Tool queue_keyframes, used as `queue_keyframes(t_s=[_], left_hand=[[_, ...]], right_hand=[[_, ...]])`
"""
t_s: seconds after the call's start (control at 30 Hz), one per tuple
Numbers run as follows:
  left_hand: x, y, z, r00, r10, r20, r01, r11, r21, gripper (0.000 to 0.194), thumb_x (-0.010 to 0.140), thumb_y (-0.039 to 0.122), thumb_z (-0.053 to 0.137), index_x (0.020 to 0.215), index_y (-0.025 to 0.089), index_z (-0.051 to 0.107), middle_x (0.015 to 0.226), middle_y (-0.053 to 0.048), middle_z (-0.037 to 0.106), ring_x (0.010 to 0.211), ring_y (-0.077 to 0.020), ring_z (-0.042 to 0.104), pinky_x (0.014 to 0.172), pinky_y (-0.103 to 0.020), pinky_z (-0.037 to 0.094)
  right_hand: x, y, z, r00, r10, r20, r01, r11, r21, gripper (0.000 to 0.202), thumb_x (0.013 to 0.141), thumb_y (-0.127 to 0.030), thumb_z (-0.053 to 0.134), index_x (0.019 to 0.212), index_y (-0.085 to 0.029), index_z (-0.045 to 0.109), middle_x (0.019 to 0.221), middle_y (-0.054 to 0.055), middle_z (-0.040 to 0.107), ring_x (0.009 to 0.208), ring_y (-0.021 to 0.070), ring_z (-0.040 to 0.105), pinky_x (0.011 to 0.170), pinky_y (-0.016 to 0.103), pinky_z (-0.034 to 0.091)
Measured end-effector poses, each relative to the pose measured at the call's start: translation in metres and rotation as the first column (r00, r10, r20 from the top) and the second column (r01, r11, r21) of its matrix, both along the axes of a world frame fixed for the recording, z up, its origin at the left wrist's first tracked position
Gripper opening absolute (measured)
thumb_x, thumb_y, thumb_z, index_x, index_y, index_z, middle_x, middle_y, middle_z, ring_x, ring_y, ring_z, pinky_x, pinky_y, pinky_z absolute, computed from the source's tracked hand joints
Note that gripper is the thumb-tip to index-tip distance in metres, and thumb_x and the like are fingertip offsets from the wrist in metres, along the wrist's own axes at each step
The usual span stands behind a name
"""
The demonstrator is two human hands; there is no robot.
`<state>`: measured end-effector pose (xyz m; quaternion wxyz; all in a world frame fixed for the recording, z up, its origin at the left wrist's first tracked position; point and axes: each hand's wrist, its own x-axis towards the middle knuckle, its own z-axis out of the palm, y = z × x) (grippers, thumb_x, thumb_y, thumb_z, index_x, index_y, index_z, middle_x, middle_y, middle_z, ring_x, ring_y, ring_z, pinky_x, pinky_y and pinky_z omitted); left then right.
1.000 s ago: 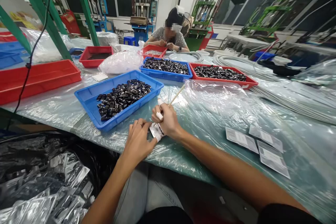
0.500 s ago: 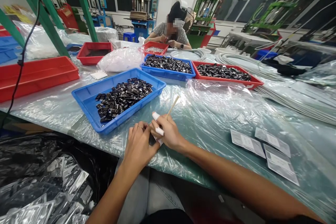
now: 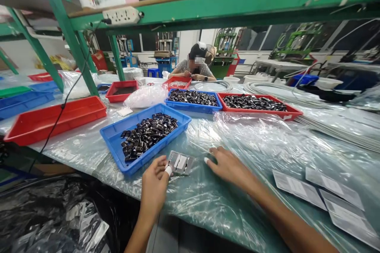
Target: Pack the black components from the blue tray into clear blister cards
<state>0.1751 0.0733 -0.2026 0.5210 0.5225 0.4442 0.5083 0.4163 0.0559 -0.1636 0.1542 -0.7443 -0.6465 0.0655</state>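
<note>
My left hand (image 3: pixel 156 180) pinches the left edge of a flat grey rectangular piece (image 3: pixel 180 163) with a white middle strip and ragged dark edges along it. The thumb wears a white finger cover. To the right, my right hand (image 3: pixel 228 165) is apart from it, fingers stretched out low over the plastic-covered table, a white cover on its thumb tip. Just beyond my left hand stands a blue tray (image 3: pixel 111 136) with a heap of small glossy black parts (image 3: pixel 148 134). Several similar grey flat pieces (image 3: pixel 298 189) lie at the right.
Behind are another blue tray (image 3: pixel 192 107) and a red tray (image 3: pixel 292 115) of black parts, and a plastic bag (image 3: pixel 147 95). An empty red tray (image 3: pixel 59 120) and hanging cable (image 3: pixel 63 106) are left. A person (image 3: pixel 196 65) sits opposite; a green shelf beam (image 3: pixel 225 8) crosses above.
My hands, earlier together around a dark object with a thin stick in the right, are now apart. My left hand now holds the grey piece; the stick is not clearly visible. The view has tilted up.
</note>
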Motion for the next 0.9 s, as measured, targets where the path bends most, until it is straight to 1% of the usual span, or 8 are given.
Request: queue_keyframes(t_s=[0.07,0.13,0.27,0.43,0.6,0.7,0.8,0.9], left_hand=[[0.000,0.001,0.008,0.992,-0.001,0.126,0.008,0.998,-0.058,0.042,0.072,0.042,0.072,0.102,0.012,0.069,0.098,-0.013,0.071,0.090,-0.0251,0.067,0.079,-0.035,0.055],[-0.001,0.002,0.014,0.981,-0.026,0.191,0.041,0.996,-0.074,0.042,0.069,0.043,0.075,0.099,0.013,0.071,0.101,-0.012,0.072,0.095,-0.0254,0.066,0.084,-0.034,0.054],[-0.002,0.008,0.023,0.948,-0.068,0.310,0.082,0.996,-0.032,0.040,0.071,0.041,0.077,0.101,0.015,0.072,0.106,-0.010,0.071,0.100,-0.0238,0.064,0.088,-0.032,0.051],[-0.012,0.024,0.037,0.928,-0.010,0.372,-0.016,0.998,0.065,0.036,0.070,0.039,0.079,0.097,0.015,0.073,0.096,-0.008,0.072,0.090,-0.0195,0.064,0.083,-0.027,0.050],[-0.022,0.041,0.056,0.968,-0.004,0.250,-0.047,0.980,0.195,0.031,0.071,0.041,0.076,0.090,0.016,0.072,0.086,-0.006,0.071,0.072,-0.0158,0.061,0.072,-0.027,0.050],[-0.030,0.054,0.062,0.986,0.118,0.120,-0.146,0.954,0.263,0.030,0.075,0.042,0.070,0.091,0.016,0.071,0.082,-0.006,0.070,0.069,-0.0174,0.062,0.069,-0.028,0.050],[-0.044,0.071,0.060,0.951,0.309,0.003,-0.295,0.906,0.305,0.030,0.077,0.040,0.066,0.094,0.016,0.070,0.077,-0.006,0.070,0.066,-0.0196,0.062,0.064,-0.029,0.048],[-0.060,0.088,0.054,0.927,0.373,-0.052,-0.341,0.890,0.303,0.029,0.077,0.038,0.064,0.094,0.016,0.069,0.076,-0.007,0.070,0.066,-0.0214,0.064,0.065,-0.031,0.049]], right_hand=[[-0.015,-0.006,0.004,0.988,0.068,0.137,-0.094,0.977,0.192,0.031,0.086,-0.025,0.050,0.110,-0.010,0.061,0.114,0.021,0.058,0.104,0.0349,0.058,0.088,0.048,0.047],[-0.036,-0.009,0.015,0.951,0.245,0.191,-0.302,0.871,0.387,0.032,0.089,-0.021,0.047,0.117,-0.012,0.058,0.122,0.019,0.055,0.111,0.0328,0.055,0.091,0.049,0.048],[-0.076,-0.004,0.039,0.811,0.543,0.216,-0.576,0.679,0.456,0.034,0.089,-0.021,0.051,0.122,-0.017,0.054,0.127,0.017,0.055,0.114,0.0312,0.054,0.093,0.050,0.051],[-0.099,0.022,0.047,0.793,0.608,-0.034,-0.516,0.701,0.493,0.040,0.086,-0.027,0.063,0.123,-0.017,0.054,0.127,0.015,0.056,0.116,0.0294,0.055,0.097,0.048,0.050],[-0.110,0.053,0.052,0.660,0.688,-0.301,-0.463,0.689,0.558,0.029,0.081,-0.020,0.064,0.110,-0.020,0.061,0.107,0.007,0.065,0.095,0.0205,0.063,0.082,0.033,0.054],[-0.111,0.073,0.056,0.740,0.624,-0.250,-0.392,0.703,0.593,0.022,0.077,-0.013,0.059,0.098,-0.018,0.063,0.091,0.005,0.067,0.080,0.0192,0.063,0.074,0.031,0.051],[-0.107,0.100,0.056,0.854,0.458,-0.245,-0.270,0.794,0.545,0.011,0.077,-0.011,0.053,0.081,-0.019,0.060,0.066,-0.001,0.061,0.060,0.0165,0.057,0.062,0.028,0.044],[-0.107,0.126,0.049,0.907,0.379,-0.186,-0.262,0.850,0.456,0.014,0.076,-0.007,0.050,0.079,-0.018,0.058,0.065,0.000,0.059,0.063,0.0174,0.057,0.064,0.027,0.042]])
